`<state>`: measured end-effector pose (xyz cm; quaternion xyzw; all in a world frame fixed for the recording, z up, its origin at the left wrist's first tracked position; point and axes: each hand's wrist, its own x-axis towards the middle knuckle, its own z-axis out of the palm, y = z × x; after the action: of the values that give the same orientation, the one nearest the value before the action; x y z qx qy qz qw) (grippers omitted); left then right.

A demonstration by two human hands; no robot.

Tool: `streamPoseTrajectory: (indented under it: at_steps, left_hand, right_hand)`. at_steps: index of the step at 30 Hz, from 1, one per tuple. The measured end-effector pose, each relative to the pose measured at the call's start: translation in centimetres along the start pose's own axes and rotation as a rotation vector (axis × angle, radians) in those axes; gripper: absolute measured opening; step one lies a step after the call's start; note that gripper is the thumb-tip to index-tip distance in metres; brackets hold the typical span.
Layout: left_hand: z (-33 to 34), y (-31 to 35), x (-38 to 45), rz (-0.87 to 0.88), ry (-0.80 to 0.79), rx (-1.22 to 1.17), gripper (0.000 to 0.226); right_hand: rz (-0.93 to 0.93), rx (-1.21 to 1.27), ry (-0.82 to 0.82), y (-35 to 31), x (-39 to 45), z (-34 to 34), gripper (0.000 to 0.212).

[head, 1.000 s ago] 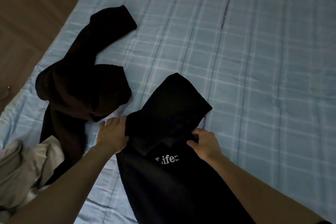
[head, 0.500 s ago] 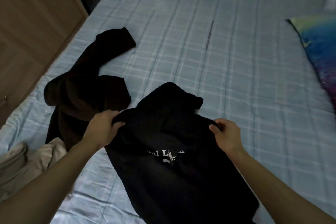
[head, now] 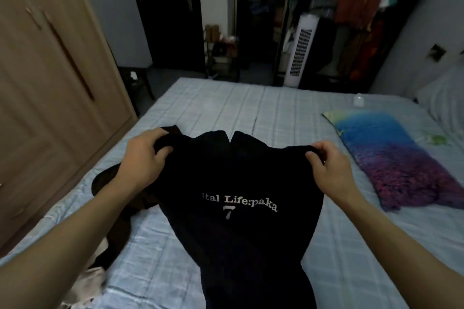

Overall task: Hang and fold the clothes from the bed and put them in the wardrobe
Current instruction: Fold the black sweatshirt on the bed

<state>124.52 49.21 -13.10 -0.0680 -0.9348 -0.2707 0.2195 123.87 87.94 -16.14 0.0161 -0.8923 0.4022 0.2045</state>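
A black hooded top (head: 241, 233) with white lettering hangs lifted above the bed (head: 251, 105), its hood falling away from me. My left hand (head: 144, 158) grips its left shoulder and my right hand (head: 329, 165) pinches its right shoulder, holding it spread between them. A dark brown garment (head: 113, 183) lies on the bed under my left forearm, partly hidden. A pale beige garment (head: 88, 286) is bunched at the near left edge of the bed. The wooden wardrobe (head: 50, 83) stands along the left with its doors closed.
A blue and purple pillow (head: 391, 158) lies on the right side of the bed, with a white pillow (head: 444, 103) behind it. Past the bed's far end stand a white tower fan (head: 298, 55), a rack of hanging clothes (head: 359, 15) and a dark door (head: 170, 12).
Both hands have raised the black top off the bed and spread it wider. My view has tilted up, so the room beyond the bed now shows.
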Motion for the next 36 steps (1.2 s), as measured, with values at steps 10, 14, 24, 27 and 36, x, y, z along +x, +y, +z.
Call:
streamPoseTrajectory:
  at_steps: [10,14,24,27,36]
  left_hand:
    - [-16.0,16.7,-0.2,0.227,0.196,-0.144,0.021]
    - [-19.0,19.4,-1.7,0.233,0.202,-0.235,0.044]
    - [-23.7,17.6,-8.1,0.262,0.073,-0.412,0.027]
    - [-24.6,15.5,-10.2,0.263,0.024,-0.462,0.026]
    - [-26.5,11.0,-15.2,0.287,0.052,-0.390,0.025]
  right_hand:
    - [-0.324,0.056,0.314,-12.5,-3.8,-22.2,0.010]
    - [-0.369,0.062,0.376,-16.4,-6.2,-26.5,0.009]
    - [-0.331,-0.032,0.445,-22.3,-14.5,-27.8,0.010]
    - [-0.297,-0.082,0.449,-23.3,-17.5,-26.6,0.007]
    - [-0.222,-0.155,0.388,-24.8,-24.4,-23.1,0.006]
